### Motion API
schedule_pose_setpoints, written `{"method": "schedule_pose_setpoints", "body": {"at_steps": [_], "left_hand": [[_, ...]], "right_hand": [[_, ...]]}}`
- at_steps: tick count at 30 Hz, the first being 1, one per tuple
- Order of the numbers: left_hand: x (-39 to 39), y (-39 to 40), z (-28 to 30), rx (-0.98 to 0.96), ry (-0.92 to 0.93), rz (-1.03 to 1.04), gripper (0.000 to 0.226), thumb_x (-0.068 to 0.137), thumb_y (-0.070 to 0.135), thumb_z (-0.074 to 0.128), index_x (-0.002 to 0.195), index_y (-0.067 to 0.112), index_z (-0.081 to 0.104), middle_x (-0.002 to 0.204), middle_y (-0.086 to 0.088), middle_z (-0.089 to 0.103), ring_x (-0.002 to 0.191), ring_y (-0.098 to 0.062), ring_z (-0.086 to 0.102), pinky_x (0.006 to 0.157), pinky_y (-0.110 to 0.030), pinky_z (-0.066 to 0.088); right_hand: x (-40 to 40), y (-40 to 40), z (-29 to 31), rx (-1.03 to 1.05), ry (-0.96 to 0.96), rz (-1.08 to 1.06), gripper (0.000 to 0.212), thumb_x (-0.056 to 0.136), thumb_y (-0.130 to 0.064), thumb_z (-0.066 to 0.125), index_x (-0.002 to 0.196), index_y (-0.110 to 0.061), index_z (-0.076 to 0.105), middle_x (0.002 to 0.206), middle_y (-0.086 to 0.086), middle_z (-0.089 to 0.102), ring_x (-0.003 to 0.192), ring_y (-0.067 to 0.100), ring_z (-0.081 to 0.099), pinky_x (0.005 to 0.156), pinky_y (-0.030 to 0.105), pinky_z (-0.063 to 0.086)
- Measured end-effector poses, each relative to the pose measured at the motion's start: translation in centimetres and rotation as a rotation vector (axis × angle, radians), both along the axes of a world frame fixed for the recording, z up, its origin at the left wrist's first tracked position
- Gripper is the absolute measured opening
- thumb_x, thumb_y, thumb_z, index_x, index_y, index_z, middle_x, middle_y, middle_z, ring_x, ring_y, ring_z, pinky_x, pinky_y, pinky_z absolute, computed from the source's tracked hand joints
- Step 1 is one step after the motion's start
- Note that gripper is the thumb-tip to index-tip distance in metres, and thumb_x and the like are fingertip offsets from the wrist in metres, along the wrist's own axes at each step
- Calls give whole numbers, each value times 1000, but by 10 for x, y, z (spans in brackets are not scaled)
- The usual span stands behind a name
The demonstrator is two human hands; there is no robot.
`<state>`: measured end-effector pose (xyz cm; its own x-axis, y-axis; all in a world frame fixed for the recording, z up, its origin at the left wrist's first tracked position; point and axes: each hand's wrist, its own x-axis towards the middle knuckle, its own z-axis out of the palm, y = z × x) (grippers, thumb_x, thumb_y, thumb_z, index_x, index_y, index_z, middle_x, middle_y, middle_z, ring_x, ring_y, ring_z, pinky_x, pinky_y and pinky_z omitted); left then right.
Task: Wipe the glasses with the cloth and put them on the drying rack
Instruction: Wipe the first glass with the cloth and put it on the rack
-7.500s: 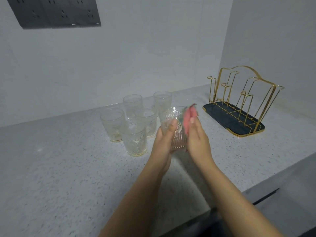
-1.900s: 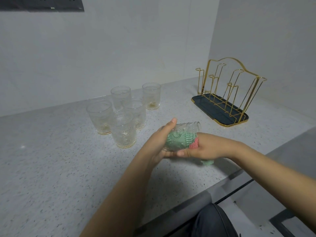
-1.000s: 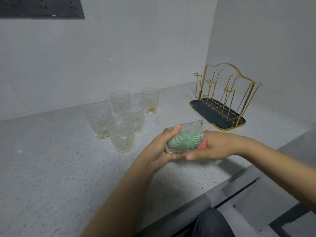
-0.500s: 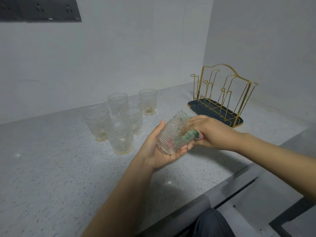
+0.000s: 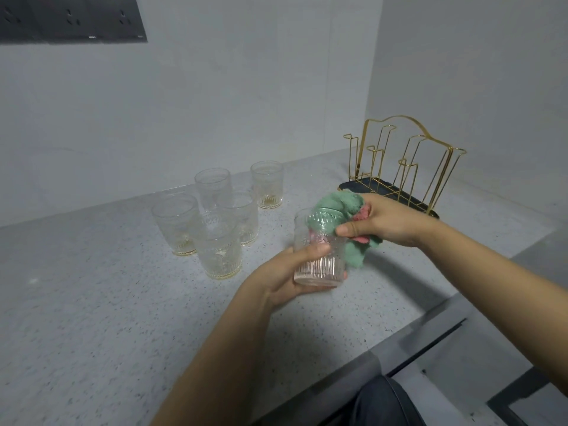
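Step in hand: wiping, first glass by the look of it. One glass [image 5: 318,256] is held upright above the counter [image 5: 92,318], near centre, gripped low by the left hand [image 5: 287,279], thumb across the front, fingers curled round the far side. The green and pink cloth [image 5: 336,210] is bunched over the rim and partly stuffed inside, clamped by the right hand [image 5: 384,222] with thumb pressed against the glass wall.

Five more glasses [image 5: 219,256] are clustered on the counter, left and farther back. The drying rack [image 5: 402,161] stands far right, gold wire over a dark tray; no glass is seen on it.

Next move, as judged: the cloth is to be withdrawn, the glass inverted and carried right onto a wire peg. A clean alignment of rim over peg is called for.

Hard to make out: the near end of the rack tray is hidden behind the right hand and cloth. Left fingertips are mostly hidden behind the glass. Whether the glass interior is dry cannot be told. Glass outlines overlap in the cluster.
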<state>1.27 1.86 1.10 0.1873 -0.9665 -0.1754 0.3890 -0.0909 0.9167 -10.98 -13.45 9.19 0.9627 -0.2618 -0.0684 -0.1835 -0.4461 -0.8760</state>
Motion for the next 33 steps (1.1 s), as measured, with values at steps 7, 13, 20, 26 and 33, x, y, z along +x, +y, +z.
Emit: {"method": "schedule_pose_setpoints", "body": {"at_steps": [7, 13, 20, 26, 33], "left_hand": [[-2, -9, 6, -181, 446, 312, 31, 78, 24, 69, 100, 3, 68, 95, -20, 73, 84, -30, 73, 79, -40, 61], [-17, -14, 5, -132, 470, 336, 42, 90, 36, 58, 113, 2, 68, 108, -16, 73, 94, -24, 73, 88, -37, 58], [-25, -14, 1, -149, 400, 429, 45, 87, 32, 63, 123, 6, 64, 121, -13, 70, 113, -23, 67, 100, -35, 51], [-23, -20, -10, -124, 252, 576, 71, 69, 38, 83, 126, 2, 61, 117, -19, 70, 102, -28, 71, 80, -34, 58], [-31, -22, -10, -139, 200, 517, 62, 79, 23, 80, 131, 2, 54, 121, -19, 68, 111, -29, 68, 90, -36, 56]], "right_hand": [[1, 58, -55, -96, -481, -615, 11, 94, -24, 50, 95, -27, 60, 74, -4, 61, 60, 6, 57, 60, 22, 50], [18, 120, -97, 380, -603, -552, 40, 83, -65, 39, 122, -68, 35, 151, -12, 30, 139, 13, 29, 111, 49, 31], [34, 137, -68, 523, -454, -713, 72, 75, -81, 24, 138, -46, 33, 150, -6, 34, 138, 18, 32, 114, 41, 27], [28, 138, -65, 715, -276, -772, 66, 86, -67, 24, 126, -24, 56, 123, 5, 62, 117, 23, 55, 106, 44, 39], [34, 112, -61, 602, -516, -892, 67, 74, -81, 28, 129, -49, 44, 137, 0, 51, 122, 21, 52, 101, 45, 44]]}}
